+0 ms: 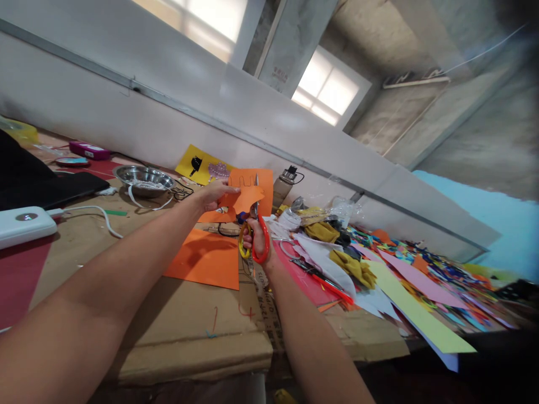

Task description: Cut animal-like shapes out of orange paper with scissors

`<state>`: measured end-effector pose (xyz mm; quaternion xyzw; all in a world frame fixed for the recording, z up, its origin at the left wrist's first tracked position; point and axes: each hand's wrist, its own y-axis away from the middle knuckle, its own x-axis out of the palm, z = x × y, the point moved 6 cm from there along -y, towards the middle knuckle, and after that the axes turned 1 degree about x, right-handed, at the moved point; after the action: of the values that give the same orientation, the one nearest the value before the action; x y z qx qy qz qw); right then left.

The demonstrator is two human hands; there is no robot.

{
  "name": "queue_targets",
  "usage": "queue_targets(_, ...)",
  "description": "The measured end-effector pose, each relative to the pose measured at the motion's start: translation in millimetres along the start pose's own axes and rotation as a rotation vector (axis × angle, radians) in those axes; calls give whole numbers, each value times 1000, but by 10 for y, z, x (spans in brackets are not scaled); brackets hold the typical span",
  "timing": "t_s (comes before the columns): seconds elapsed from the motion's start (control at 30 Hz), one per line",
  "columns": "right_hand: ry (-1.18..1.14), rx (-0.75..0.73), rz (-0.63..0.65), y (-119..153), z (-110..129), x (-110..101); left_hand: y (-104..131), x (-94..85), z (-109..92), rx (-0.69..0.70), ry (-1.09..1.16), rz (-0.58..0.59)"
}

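My left hand [218,194] is closed on the left edge of a sheet of orange paper [264,188], held up above the table. A dark drawn outline with square steps runs across the sheet. Scissors [261,238] with one red and one yellow handle are in my right hand [256,235], its fingers through the loops. Their blades point up and stand at the sheet, partly in front of it. A cut edge shows beside them. Below my hands, another orange sheet [210,259] lies flat on the cardboard-covered table.
A metal bowl [144,178] and a white power bank [26,225] are at left. A bottle [284,185] stands by the wall. Right of my hands lie red-handled scissors [322,278], mustard cloth [352,268], a pale yellow sheet [416,306] and piled colourful scraps [421,255].
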<state>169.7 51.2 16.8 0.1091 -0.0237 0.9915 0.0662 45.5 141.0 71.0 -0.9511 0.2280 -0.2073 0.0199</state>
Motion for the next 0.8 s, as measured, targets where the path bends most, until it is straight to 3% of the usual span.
queue_targets(0.43,54,-21,-6,48,61,18,-35,-37,-8,34,5,-5)
queue_targets(0.8,-10,-31,47,-45,-28,-26,26,6,-88,50,-52,-18)
